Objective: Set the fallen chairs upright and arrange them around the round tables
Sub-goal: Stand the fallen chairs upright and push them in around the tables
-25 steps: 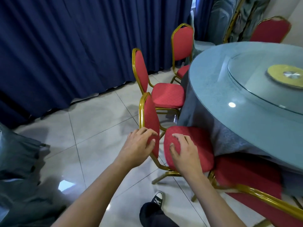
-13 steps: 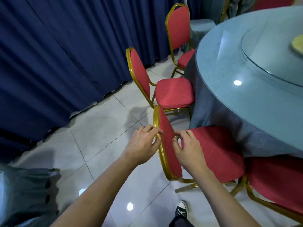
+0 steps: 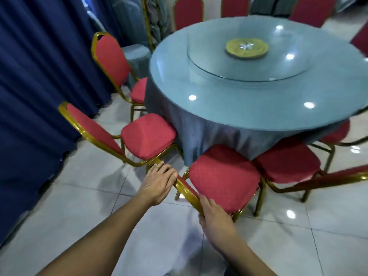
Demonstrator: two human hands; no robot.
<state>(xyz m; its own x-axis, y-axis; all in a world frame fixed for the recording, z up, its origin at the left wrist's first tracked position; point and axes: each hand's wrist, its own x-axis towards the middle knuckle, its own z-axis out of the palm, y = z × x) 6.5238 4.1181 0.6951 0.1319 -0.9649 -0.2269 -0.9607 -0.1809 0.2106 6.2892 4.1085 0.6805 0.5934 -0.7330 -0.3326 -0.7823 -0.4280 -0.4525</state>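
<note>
nearest to me, my right hand [image 3: 216, 213] sits at the lower end of the gold backrest frame [image 3: 187, 191], fingers curled round the rail where it meets the seat. i'd say that low hold is there to steer the base of the chair, not to lift it. my left hand [image 3: 159, 183] is higher up the same rail, fingers wrapped over the top edge with the thumb underneath as far as i can see. two holds on one rail give me push and turn together.

the chair in hand [image 3: 224, 181] stands upright on its legs, red seat nose pointing in under the drape of the blue tablecloth [image 3: 199, 134]. its front edge is touching or just short of the cloth; i cannot tell which. i judge the step to be the last nudge, squaring it in its slot.

just beside it on the left stands a neighbour chair [image 3: 148, 135], seat also tucked against the cloth, back leaning away toward the dark blue curtain [image 3: 35, 80]. on the right another red chair [image 3: 286, 158] is close alongside, so the gap is tight and a skewed push could knock frames together.

further off, the round table [image 3: 249, 92] carries a glass turntable [image 3: 249, 60] with a yellow disc [image 3: 247, 47] at its centre. more red chairs [image 3: 188, 12] ring the far side, upright as far as the blur lets me see.
</note>
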